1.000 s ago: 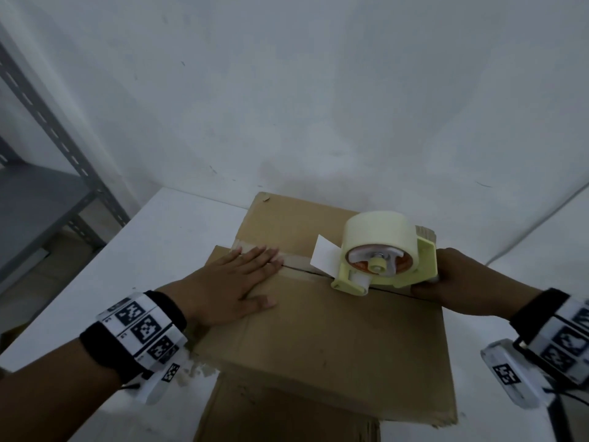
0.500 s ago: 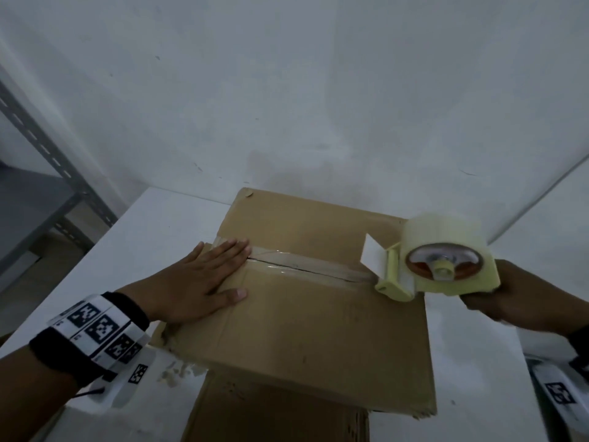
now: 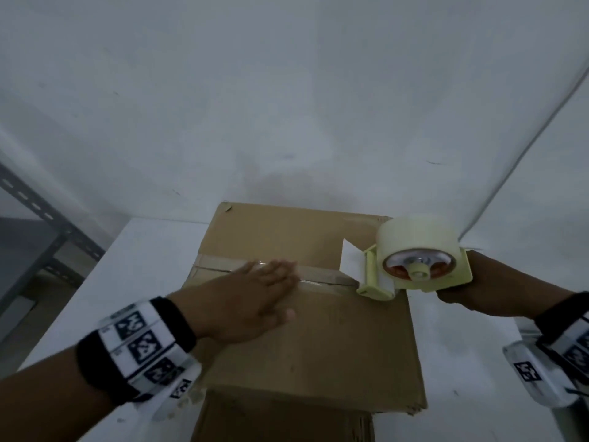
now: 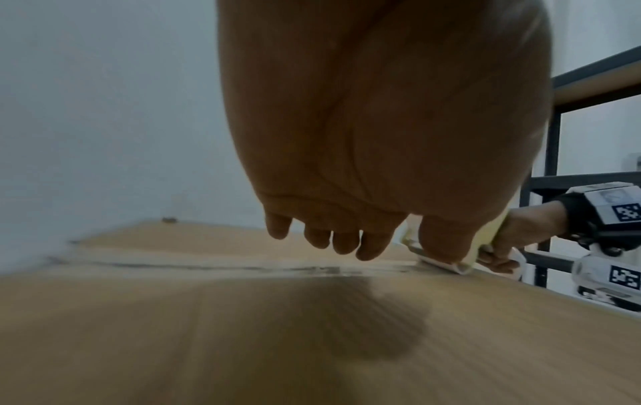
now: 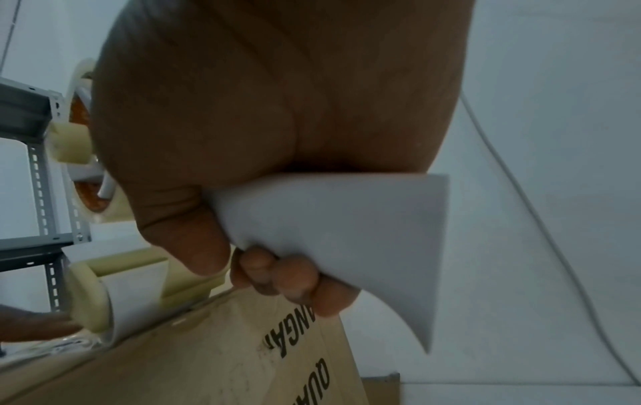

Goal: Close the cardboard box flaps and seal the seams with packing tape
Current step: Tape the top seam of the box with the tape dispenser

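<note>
A closed cardboard box [image 3: 318,339] sits on a white table, with a strip of clear tape [image 3: 322,277] laid along its centre seam. My left hand [image 3: 251,298] lies flat on the box top, its straight fingers [image 4: 343,244] on the tape near the middle. My right hand [image 3: 471,282] grips the handle [image 5: 333,241] of a pale yellow tape dispenser [image 3: 414,266] carrying a large tape roll. The dispenser's front roller [image 5: 90,301] touches the box at the right end of the seam. Printed lettering shows on the box side [image 5: 295,356].
Under the box lies another cardboard piece [image 3: 280,422]. A grey metal shelf rack [image 3: 35,237] stands left of the white table [image 3: 140,263]. A white wall [image 3: 287,106] rises close behind the box. A thin cable [image 3: 522,154] runs down the wall at the right.
My left hand slid right along the taped seam, from the box's left edge toward the middle. The dispenser travelled right from mid-box to the right end of the seam.
</note>
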